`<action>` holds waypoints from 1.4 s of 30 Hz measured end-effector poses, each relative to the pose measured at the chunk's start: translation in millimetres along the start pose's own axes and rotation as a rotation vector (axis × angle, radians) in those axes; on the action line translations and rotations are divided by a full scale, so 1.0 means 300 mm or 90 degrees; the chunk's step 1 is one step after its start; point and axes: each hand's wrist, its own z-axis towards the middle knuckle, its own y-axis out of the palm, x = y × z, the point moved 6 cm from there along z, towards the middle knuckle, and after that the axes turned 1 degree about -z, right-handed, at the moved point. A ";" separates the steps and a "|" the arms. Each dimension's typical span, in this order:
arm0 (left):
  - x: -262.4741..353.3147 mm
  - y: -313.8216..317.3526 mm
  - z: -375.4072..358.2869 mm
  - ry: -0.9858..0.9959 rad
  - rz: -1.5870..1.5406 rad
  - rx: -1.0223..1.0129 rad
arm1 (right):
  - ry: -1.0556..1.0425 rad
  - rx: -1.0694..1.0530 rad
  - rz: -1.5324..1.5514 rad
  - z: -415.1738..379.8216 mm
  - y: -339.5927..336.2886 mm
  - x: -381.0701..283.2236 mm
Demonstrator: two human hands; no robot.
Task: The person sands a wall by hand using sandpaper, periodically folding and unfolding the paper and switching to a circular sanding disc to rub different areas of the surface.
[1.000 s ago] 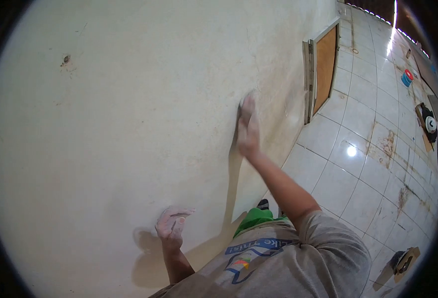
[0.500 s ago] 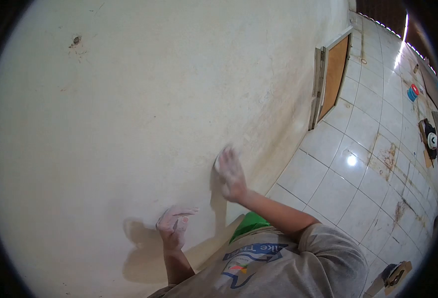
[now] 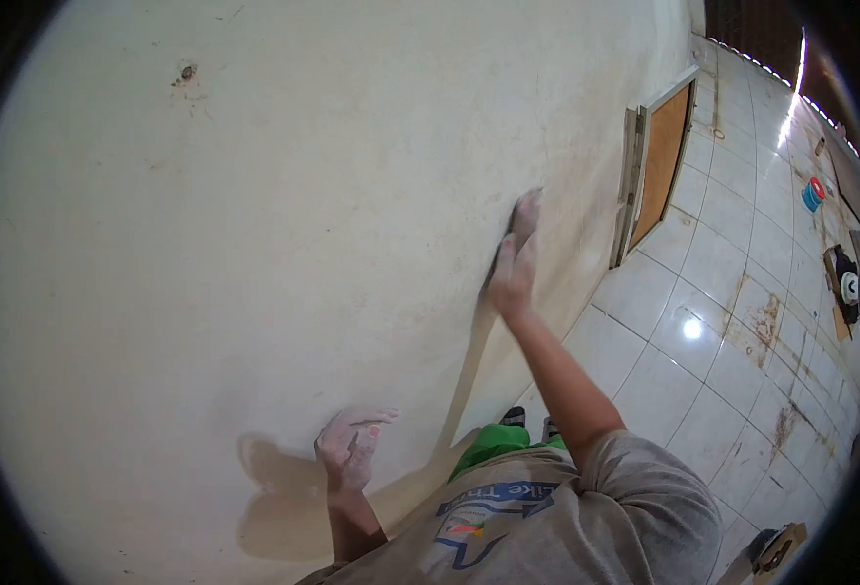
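Observation:
A pale, scuffed wall (image 3: 352, 244) fills most of the head view. My right hand (image 3: 514, 268), coated in white powder, is pressed along it with the arm reaching up. A dark edge runs along the wall side of its fingers and thumb; I cannot tell what the hand grips there. Lower down, my left hand (image 3: 348, 447), just as dusty, is close to the wall. Its fingers are bent but apart from the thumb, with nothing showing between them, and its shadow falls to the left.
Right of the wall, a white tiled floor (image 3: 659, 390) carries brown stains. A framed wooden panel (image 3: 661, 166) stands by the wall's far end. A blue and red container (image 3: 813, 194) and a dark item with a white round part (image 3: 849, 288) lie farther right.
My right hand has swept up and to the right along the wall, straightening the arm. My left hand stays in nearly the same place. Dark footwear now shows below the green clothing.

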 end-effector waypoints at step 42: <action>-0.009 0.007 -0.006 -0.009 0.019 0.023 | -0.074 -0.098 -0.142 0.045 -0.042 0.025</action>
